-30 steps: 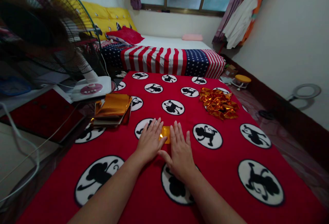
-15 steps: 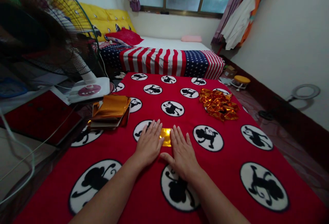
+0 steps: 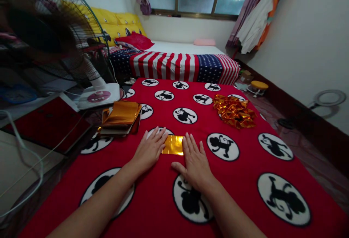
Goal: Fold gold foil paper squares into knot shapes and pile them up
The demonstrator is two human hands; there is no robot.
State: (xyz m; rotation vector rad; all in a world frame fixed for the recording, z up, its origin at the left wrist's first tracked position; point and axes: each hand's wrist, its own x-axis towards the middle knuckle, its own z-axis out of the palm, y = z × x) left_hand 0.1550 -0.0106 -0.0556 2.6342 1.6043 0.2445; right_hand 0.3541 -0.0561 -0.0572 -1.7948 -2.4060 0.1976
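A small folded sheet of gold foil paper [image 3: 173,145] lies flat on a red blanket with black-and-white monkey circles [image 3: 245,179]. My left hand [image 3: 149,149] rests palm down on the sheet's left end, fingers stretched flat. Over its right end lies my right hand [image 3: 194,161], also flat with the fingers spread. Only the middle strip of the gold sheet shows between the two hands.
A stack of gold foil sheets [image 3: 121,116] sits at the left of the blanket. A heap of folded gold pieces [image 3: 235,110] lies at the back right. An electric fan [image 3: 51,38] stands on the left, and a bed with a striped cover [image 3: 174,65] is behind.
Both hands have slid apart, the left hand to the left and the right hand slightly right, so more of the gold sheet shows between them.
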